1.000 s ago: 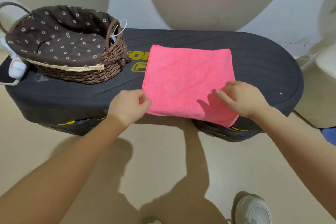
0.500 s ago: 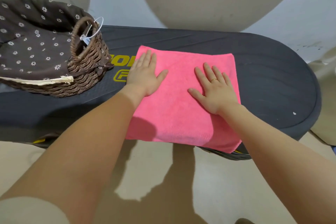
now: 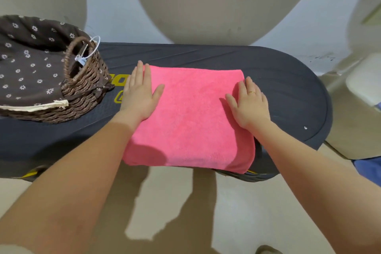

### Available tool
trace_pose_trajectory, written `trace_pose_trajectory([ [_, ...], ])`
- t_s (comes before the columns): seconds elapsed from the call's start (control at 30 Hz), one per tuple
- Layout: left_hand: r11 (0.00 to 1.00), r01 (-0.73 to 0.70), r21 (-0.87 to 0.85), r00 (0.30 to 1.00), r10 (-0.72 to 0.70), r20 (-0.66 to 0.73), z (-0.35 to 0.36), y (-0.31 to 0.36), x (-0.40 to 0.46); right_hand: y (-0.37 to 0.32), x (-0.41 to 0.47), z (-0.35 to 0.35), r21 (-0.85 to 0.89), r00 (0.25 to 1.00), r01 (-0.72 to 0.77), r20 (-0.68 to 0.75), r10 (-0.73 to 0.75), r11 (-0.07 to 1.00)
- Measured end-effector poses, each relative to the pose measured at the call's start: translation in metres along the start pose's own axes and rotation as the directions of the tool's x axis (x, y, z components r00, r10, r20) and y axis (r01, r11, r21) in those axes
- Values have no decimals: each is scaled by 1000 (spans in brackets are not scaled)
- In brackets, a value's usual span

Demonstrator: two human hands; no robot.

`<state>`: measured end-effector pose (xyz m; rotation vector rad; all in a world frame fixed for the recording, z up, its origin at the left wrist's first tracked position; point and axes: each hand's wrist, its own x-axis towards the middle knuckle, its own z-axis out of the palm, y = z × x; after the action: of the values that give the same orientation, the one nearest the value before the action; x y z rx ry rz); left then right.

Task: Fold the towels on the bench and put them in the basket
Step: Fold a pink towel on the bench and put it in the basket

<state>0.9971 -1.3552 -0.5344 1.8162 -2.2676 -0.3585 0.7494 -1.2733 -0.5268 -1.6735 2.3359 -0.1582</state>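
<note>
Towel (image 3: pixel 191 117), pink, folded, lies flat mid-worktop (image 3: pixel 288 88), near edge hanging over front rim. Left hand (image 3: pixel 140 95) flat on towel's left edge, fingers straight, no grip taken. Right hand (image 3: pixel 250 103) flat on right edge, fingers straight, ring (image 3: pixel 251 92) on one finger. Basket (image 3: pixel 82 88), wicker, flowered brown lining, sits on worktop's left end, apart from towel.

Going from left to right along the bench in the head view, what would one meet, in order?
Wicker basket → left hand on the towel's left edge → pink towel → right hand on its right edge → bare end of the bench.
</note>
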Motion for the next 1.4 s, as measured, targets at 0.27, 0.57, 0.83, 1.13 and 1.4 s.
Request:
trace_pose_trajectory([
  [0.27,989,-56,-137,998,56,-7,-1,-21,-98,29,-83,1,-69,995,10,-96,-16,998],
  [0.57,406,365,-838,765,-644,22,12,-24,-157,25,-137,2,384,858,-514,230,460,767],
  [0.83,-44,682,-730,576,-583,573,22,-10,-160,3,-157,24,725,797,-601,509,326,338],
  [1.13,-327,449,-832,703,-445,554,14,-1,-170,12,-162,13,910,849,-413,368,380,40],
  [1.4,-383,527,-759,647,-398,650,3,-2,-169,8,-160,4,959,920,-270,231,317,84],
])
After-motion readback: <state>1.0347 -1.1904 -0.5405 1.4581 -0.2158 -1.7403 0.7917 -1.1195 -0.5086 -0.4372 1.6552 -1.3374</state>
